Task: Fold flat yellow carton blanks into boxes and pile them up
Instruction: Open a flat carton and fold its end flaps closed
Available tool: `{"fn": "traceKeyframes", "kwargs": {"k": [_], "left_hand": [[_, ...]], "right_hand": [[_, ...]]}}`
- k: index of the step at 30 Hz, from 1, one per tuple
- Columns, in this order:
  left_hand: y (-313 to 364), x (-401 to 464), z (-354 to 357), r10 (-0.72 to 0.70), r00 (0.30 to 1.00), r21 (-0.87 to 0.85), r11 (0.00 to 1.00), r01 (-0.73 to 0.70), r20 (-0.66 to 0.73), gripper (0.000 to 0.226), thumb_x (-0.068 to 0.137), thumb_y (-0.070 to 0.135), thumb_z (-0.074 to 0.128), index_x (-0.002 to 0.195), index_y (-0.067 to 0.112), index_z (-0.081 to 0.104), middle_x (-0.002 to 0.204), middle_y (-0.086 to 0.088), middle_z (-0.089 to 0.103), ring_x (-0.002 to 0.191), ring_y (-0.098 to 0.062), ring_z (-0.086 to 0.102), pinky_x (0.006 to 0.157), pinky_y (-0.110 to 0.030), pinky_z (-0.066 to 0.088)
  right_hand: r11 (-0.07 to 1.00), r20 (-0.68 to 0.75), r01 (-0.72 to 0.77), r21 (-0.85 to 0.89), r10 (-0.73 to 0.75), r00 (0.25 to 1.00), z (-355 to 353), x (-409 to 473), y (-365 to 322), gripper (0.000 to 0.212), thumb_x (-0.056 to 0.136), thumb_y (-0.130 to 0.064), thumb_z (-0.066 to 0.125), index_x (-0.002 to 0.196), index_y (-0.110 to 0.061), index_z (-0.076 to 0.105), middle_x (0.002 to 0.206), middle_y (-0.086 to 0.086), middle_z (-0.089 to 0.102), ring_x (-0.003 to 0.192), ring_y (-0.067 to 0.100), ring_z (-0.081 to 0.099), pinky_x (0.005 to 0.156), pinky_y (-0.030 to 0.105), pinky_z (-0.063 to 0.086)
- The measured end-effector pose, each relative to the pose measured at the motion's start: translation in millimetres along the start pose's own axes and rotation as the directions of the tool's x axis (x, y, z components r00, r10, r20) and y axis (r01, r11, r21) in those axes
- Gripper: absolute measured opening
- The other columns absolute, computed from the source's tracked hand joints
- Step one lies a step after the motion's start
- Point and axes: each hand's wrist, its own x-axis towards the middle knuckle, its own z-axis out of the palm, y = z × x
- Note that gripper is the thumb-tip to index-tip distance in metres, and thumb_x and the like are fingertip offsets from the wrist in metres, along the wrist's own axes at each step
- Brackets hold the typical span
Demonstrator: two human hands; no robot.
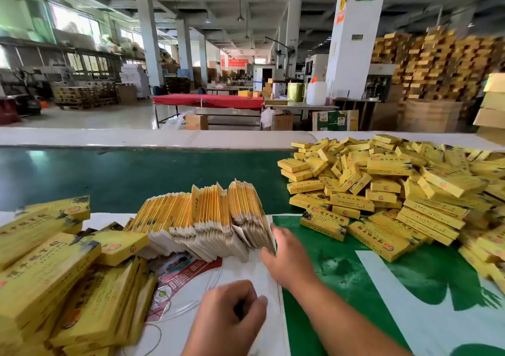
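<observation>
a heap of folded boxes (396, 189) fills the green belt (123, 175) on the right, more lie stacked at left; the right hand (284, 257) pinches the end of the row of flat blanks (202, 219), the left hand (232, 309) is curled, empty

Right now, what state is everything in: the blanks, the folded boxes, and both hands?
row of flat blanks: unfolded, standing on edge, fanned and leaning.
pile of folded boxes: folded up, heaped loosely on the right.
stacks on the left: yellow cartons lying in stacks; flat or folded, cannot tell.
right hand: fingers on the right end of the row of blanks; no blank lifted out yet.
left hand: fingers curled, holding nothing.
</observation>
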Motion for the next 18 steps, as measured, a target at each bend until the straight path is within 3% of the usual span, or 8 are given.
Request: {"fn": "traceKeyframes", "kwargs": {"k": [4,6,8,10,13,15,18], "left_hand": [[-8.8,48.5,15.8,-0.047,0.996,0.011,0.999,0.048,-0.077,0.042,0.080,0.013,0.063,0.050,0.020,0.034,0.046,0.004,0.032,0.046,-0.007,0.029,0.047,-0.021,0.023],[-19.4,61.6,27.6,-0.073,0.991,-0.055,0.996,0.067,-0.108,0.045,0.080,0.008,0.063,0.050,0.020,0.033,0.046,0.003,0.031,0.047,-0.007,0.028,0.046,-0.021,0.022],[-30.8,66.3,35.8,-0.077,0.991,-0.100,0.993,0.067,-0.106,0.045,0.080,0.008,0.064,0.049,0.021,0.033,0.045,0.004,0.032,0.047,-0.006,0.029,0.045,-0.020,0.022],[-39.8,68.8,40.3,-0.072,0.995,-0.110,0.992,0.064,-0.073,0.040,0.080,0.014,0.063,0.050,0.020,0.037,0.045,0.006,0.035,0.046,-0.005,0.031,0.045,-0.019,0.025],[-49.4,64.6,41.0,-0.078,0.995,-0.108,0.992,0.071,-0.058,0.035,0.082,0.024,0.062,0.054,0.015,0.042,0.047,0.006,0.039,0.047,-0.004,0.035,0.047,-0.019,0.030],[-49.3,60.1,39.4,-0.063,0.997,-0.115,0.992,0.057,-0.052,0.034,0.082,0.028,0.063,0.056,0.015,0.044,0.048,0.006,0.040,0.047,-0.004,0.037,0.048,-0.019,0.032],[-43.9,55.4,38.8,-0.037,0.999,-0.112,0.993,0.034,-0.027,0.033,0.083,0.026,0.065,0.056,0.020,0.047,0.047,0.007,0.040,0.047,-0.005,0.037,0.047,-0.016,0.032]], "right_hand": [[0.999,-0.067,0.034,0.023,-0.032,0.997,13.8,10.0,-0.4,0.039,0.091,-0.024,0.046,0.127,-0.013,0.058,0.115,0.005,0.064,0.104,0.020,0.059,0.083,0.028,0.047],[1.000,-0.124,0.019,-0.013,-0.020,0.992,17.9,13.8,5.0,0.031,0.094,-0.020,0.047,0.114,-0.006,0.065,0.098,0.007,0.068,0.084,0.017,0.058,0.061,0.019,0.036],[0.998,-0.204,0.011,-0.063,-0.024,0.979,16.1,13.1,7.3,0.022,0.094,-0.018,0.049,0.092,-0.006,0.067,0.071,-0.002,0.056,0.061,0.010,0.045,0.048,0.017,0.021],[0.994,-0.225,0.015,-0.107,-0.039,0.973,15.5,11.0,9.1,0.023,0.095,-0.019,0.052,0.074,-0.014,0.060,0.061,-0.007,0.046,0.054,0.009,0.039,0.046,0.021,0.019],[0.991,-0.221,0.031,-0.131,-0.060,0.973,12.0,9.0,11.9,0.025,0.097,-0.026,0.054,0.079,-0.014,0.066,0.069,0.004,0.063,0.061,0.021,0.052,0.053,0.031,0.027],[0.994,-0.222,0.046,-0.100,-0.067,0.973,7.3,6.2,11.9,0.028,0.096,-0.031,0.057,0.077,-0.014,0.068,0.069,0.004,0.065,0.061,0.022,0.054,0.054,0.032,0.029],[0.998,-0.200,0.069,-0.004,-0.069,0.977,0.8,-2.7,10.6,0.043,0.095,-0.038,0.060,0.057,-0.020,0.050,0.051,-0.002,0.046,0.050,0.016,0.041,0.049,0.033,0.025]]}}
